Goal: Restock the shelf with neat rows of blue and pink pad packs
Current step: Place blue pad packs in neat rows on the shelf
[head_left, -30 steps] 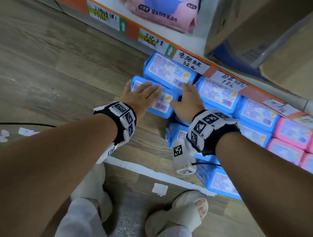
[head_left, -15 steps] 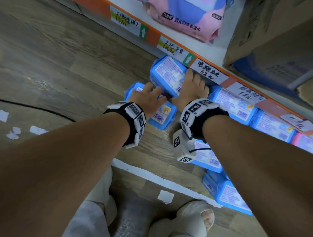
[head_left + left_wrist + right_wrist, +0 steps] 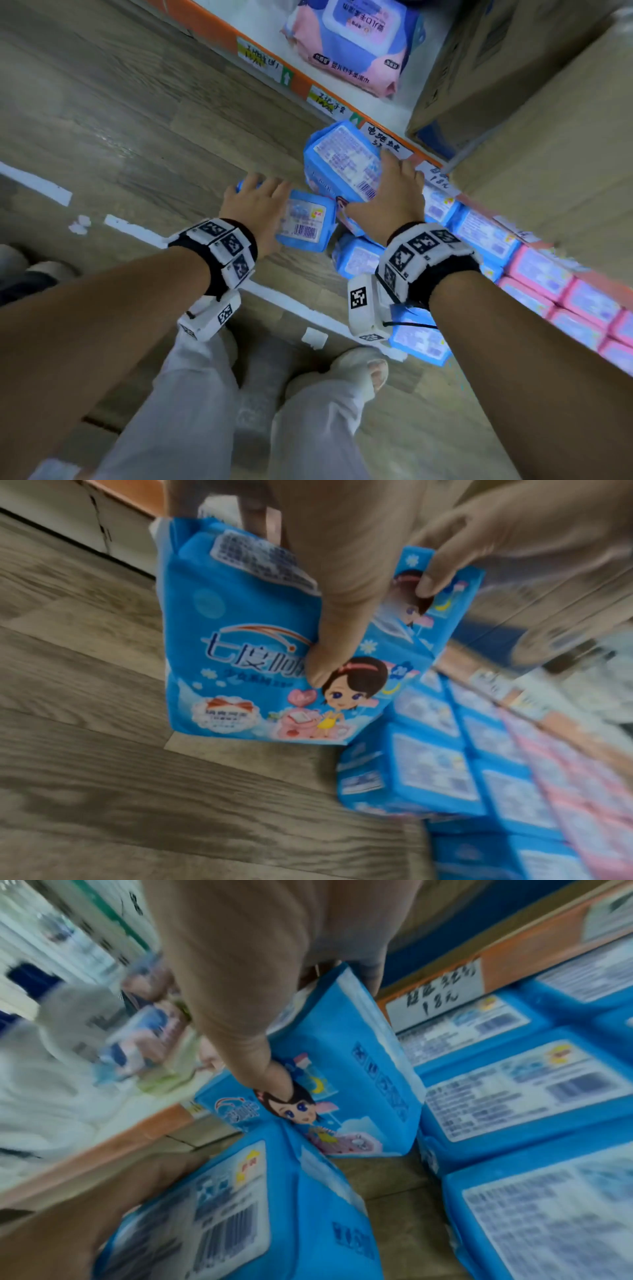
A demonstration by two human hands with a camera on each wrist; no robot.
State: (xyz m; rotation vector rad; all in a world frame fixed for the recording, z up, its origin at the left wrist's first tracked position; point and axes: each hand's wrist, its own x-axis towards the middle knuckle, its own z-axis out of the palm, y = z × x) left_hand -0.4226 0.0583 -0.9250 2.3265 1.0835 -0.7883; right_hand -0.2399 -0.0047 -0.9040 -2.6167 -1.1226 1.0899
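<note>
My left hand (image 3: 257, 202) grips a blue pad pack (image 3: 305, 222) just above the wood floor, thumb on its printed front (image 3: 246, 642). My right hand (image 3: 390, 195) grips a second blue pack (image 3: 342, 161), tilted up on end beside the first, with the thumb on its cartoon girl (image 3: 277, 1088). The two packs touch at one corner. More blue packs (image 3: 479, 236) lie flat in rows along the shelf's orange edge (image 3: 298, 85), and pink packs (image 3: 565, 298) continue the rows to the right.
A pink and blue wipes pack (image 3: 352, 44) lies on the shelf above the price labels. Cardboard boxes (image 3: 513, 68) stand at the upper right. Two loose blue packs (image 3: 418, 339) lie near my feet (image 3: 359, 373). White tape strips mark the floor (image 3: 102, 102).
Both hands went from lying flat on the packs to gripping one each. The right hand's pack has tipped up on end, and the left hand's pack has lifted slightly.
</note>
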